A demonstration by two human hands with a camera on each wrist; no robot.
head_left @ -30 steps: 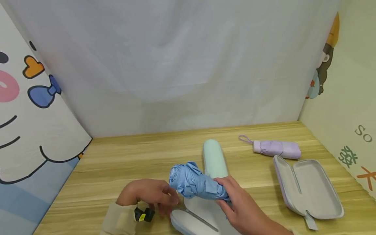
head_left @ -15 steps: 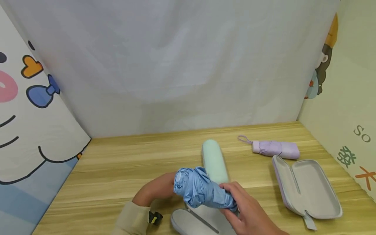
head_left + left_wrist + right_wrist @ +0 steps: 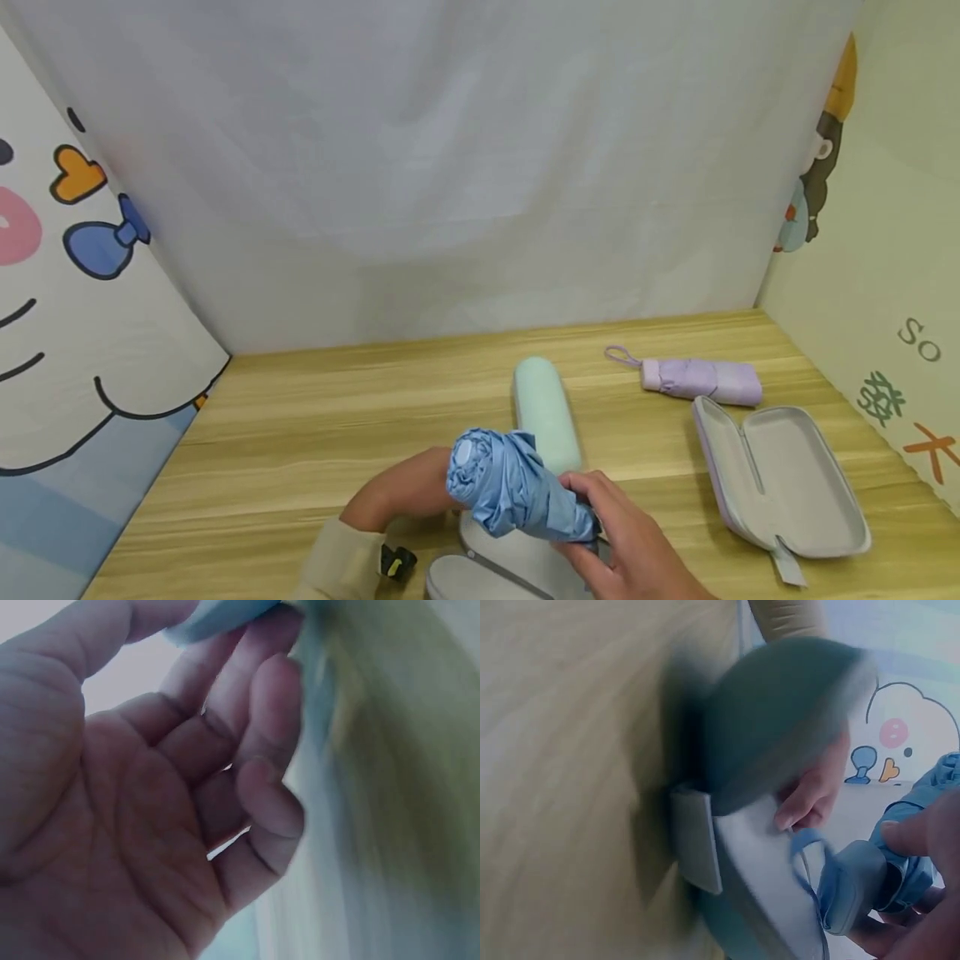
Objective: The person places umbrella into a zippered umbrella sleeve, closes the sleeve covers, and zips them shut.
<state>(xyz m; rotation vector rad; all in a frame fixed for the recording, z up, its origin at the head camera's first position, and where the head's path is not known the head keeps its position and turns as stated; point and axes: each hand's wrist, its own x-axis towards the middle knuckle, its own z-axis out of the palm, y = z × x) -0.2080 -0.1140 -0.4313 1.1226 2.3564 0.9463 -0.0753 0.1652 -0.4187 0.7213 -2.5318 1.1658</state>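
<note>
- Behind the table [image 3: 300,433], which has a yellow wood grain, hangs a pale grey cloth [image 3: 450,208]; cartoon drawings are on the left panel [image 3: 45,375] and also on the right panel [image 3: 885,208]
- Right hand [image 3: 630,542] grasps the blue umbrella [image 3: 525,492] near its handle end, with thumb and fingers bent around it
- This blue umbrella is folded and its cloth is wrinkled; it is held above the open case [image 3: 465,579], and its wider end is directed to the person's left
- From the right wrist one sees the pale blue handle [image 3: 853,885] and a thin strap loop [image 3: 806,851] beside it
- Left hand [image 3: 142,795] is partly hidden behind the umbrella in the head view; the wrist view shows its thumb and forefinger pinching a bluish edge, which appears to be of the open case, while the other fingers are curled
- Mint-green case [image 3: 547,412] lies just behind the umbrella; whether it touches the open case I cannot tell
- At the right side, a purple umbrella [image 3: 701,381] lies folded near a purple case [image 3: 802,483], which stands open with its grey inside visible
</note>
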